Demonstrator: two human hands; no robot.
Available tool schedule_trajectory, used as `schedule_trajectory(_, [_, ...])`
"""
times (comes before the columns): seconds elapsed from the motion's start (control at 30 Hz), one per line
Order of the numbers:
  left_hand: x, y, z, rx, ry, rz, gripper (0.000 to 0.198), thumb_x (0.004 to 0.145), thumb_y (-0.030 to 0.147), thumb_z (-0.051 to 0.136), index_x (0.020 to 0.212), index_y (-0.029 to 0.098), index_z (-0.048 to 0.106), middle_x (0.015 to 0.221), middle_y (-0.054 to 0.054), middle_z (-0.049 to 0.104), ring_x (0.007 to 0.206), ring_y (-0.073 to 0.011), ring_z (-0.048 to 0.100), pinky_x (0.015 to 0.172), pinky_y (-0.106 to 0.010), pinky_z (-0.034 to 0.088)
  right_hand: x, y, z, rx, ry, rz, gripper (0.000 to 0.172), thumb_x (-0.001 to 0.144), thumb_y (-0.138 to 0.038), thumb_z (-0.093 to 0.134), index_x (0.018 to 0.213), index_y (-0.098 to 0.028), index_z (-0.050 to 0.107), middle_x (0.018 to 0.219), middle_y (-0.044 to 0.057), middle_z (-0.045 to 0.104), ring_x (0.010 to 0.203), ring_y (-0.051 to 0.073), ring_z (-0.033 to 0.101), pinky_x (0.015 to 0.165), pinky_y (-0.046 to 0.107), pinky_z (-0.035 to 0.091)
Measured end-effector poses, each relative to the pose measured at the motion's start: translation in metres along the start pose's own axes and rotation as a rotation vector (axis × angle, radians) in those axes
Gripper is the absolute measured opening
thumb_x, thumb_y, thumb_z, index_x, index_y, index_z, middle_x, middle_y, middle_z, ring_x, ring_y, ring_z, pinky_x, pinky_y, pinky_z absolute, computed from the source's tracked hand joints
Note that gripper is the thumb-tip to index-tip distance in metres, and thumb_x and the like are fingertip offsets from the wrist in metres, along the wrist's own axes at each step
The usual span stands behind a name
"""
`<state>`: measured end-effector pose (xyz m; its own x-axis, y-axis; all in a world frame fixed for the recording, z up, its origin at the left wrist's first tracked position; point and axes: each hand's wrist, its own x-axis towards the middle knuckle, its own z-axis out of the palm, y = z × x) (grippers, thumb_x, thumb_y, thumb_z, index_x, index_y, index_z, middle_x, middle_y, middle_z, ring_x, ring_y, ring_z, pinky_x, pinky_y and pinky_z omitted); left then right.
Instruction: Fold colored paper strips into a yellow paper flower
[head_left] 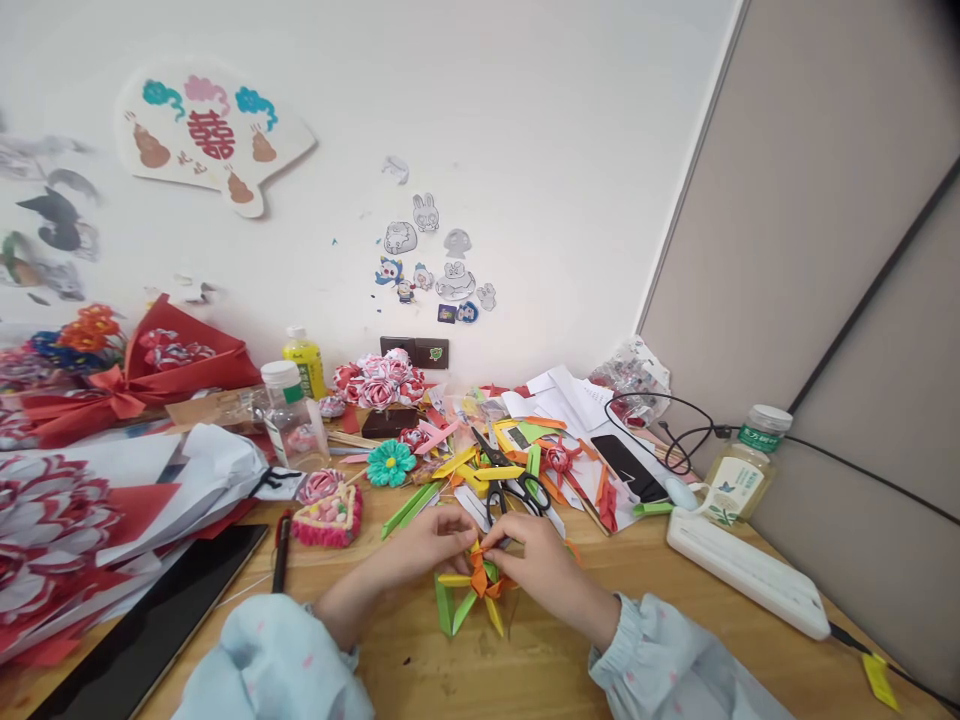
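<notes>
1. The folded paper piece (480, 582), in orange, green and yellow, is low and central, just above the wooden table (450, 680) or resting on it; you cannot tell which from here. Its strips splay toward you, leaving the top for your fingers.
2. Your left hand (431, 548) is curled, thumb and forefinger nearly closed at the piece's upper left edge, likely to steady it.
3. Your right hand (541, 565) pinches its upper right edge, thumb and forefinger together; gripping from both sides probably stops such light paper twisting.
4. Just beyond your fingers lie the black scissors (512, 487), handles toward you, which suits an easy pick-up, among loose paper strips. Green strips (411, 510) lie beside your left hand.
5. Farther right, the phone (628, 468) and white power strip (746, 572) sit outside your working space; at left, so do the pen (281, 552) and black tablet (154, 620).
</notes>
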<state>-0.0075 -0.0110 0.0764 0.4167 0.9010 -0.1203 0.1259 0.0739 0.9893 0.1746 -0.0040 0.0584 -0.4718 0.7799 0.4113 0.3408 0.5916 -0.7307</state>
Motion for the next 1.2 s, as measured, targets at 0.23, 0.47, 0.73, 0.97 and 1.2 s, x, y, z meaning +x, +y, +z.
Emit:
schedule_trajectory(0.23, [0.003,-0.001,0.004,0.022,0.021,0.074,0.048,0.059,0.062,0.067,0.065,0.016,0.052,0.058,0.006,0.052,0.054,-0.0097,0.050,0.053,-0.021,0.041,-0.001,-0.003,-0.003,0.019,-0.015,-0.173,0.014,0.079,-0.010,0.061,0.077,-0.022,0.068,0.078,0.001,0.068,0.077,0.016,0.060,0.072,0.028,0.045])
schedule_trajectory(0.47, [0.007,-0.002,0.003,0.057,0.069,0.071,0.052,0.055,0.065,0.067,0.061,0.016,0.050,0.056,0.006,0.049,0.053,-0.0096,0.048,0.053,-0.023,0.041,0.000,-0.002,-0.006,-0.054,-0.027,-0.398,0.018,0.086,-0.014,0.051,0.081,-0.021,0.067,0.078,0.004,0.069,0.078,0.017,0.060,0.071,0.030,0.048])
schedule_trajectory(0.73, [0.005,-0.001,0.008,0.093,0.094,0.064,0.035,0.061,0.047,0.069,0.062,0.017,0.052,0.055,0.004,0.054,0.053,-0.0128,0.054,0.052,-0.024,0.043,-0.004,-0.004,-0.007,-0.031,-0.106,-0.248,0.039,0.067,0.004,0.050,0.094,-0.021,0.065,0.091,0.003,0.066,0.088,0.016,0.059,0.080,0.029,0.045])
schedule_trajectory(0.97, [0.006,-0.004,0.011,0.085,0.187,0.048,0.031,0.062,0.043,0.067,0.059,0.018,0.049,0.051,0.005,0.052,0.051,-0.0128,0.055,0.050,-0.024,0.044,-0.006,0.002,0.004,-0.071,-0.057,-0.219,0.037,0.069,0.004,0.045,0.088,-0.020,0.066,0.087,0.004,0.065,0.086,0.017,0.057,0.078,0.030,0.044])
schedule_trajectory(1.2, [0.008,-0.008,0.009,0.081,0.252,0.043,0.031,0.060,0.041,0.067,0.057,0.019,0.046,0.047,0.007,0.048,0.047,-0.0122,0.052,0.047,-0.024,0.043,-0.008,-0.003,0.001,-0.154,-0.076,-0.332,0.032,0.075,0.001,0.043,0.089,-0.018,0.065,0.084,0.006,0.063,0.083,0.019,0.053,0.074,0.031,0.044])
